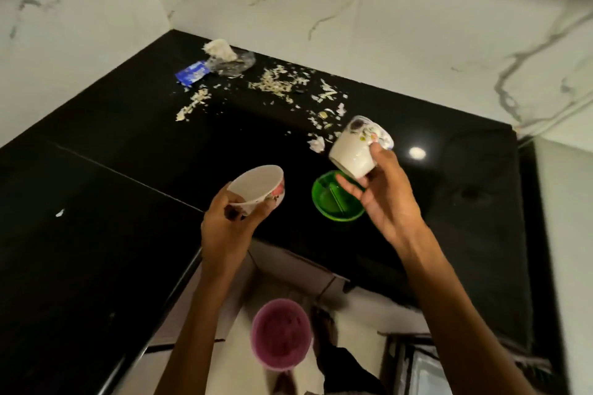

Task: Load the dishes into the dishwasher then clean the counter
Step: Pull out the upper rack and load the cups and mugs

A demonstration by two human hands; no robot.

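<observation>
A person stands at the inner corner of a glossy black L-shaped counter [112, 144], seen from above, both bare arms reaching forward. The left hand [226, 223] holds a small white bowl [258, 187] with a floral print, thumb on the near rim and fingers curled under its base; the bowl is lifted above the counter edge, its opening tipped away to the left. The right hand [383, 194] grips a white floral cup [357, 146], fingers wrapped around its side and thumb near the rim; the cup is tilted with its base toward the viewer. Just below that hand, a green translucent bowl [330, 202] sits on the counter. Farther back, scattered pale food scraps [277, 83] litter the surface, beside a clear glass dish [232, 64] holding a whitish lump, and a torn blue wrapper [192, 73] near the corner. White marble-patterned walls [321, 16] rise behind. Down on the floor, between the arms, stands a pink bucket [280, 333]
</observation>
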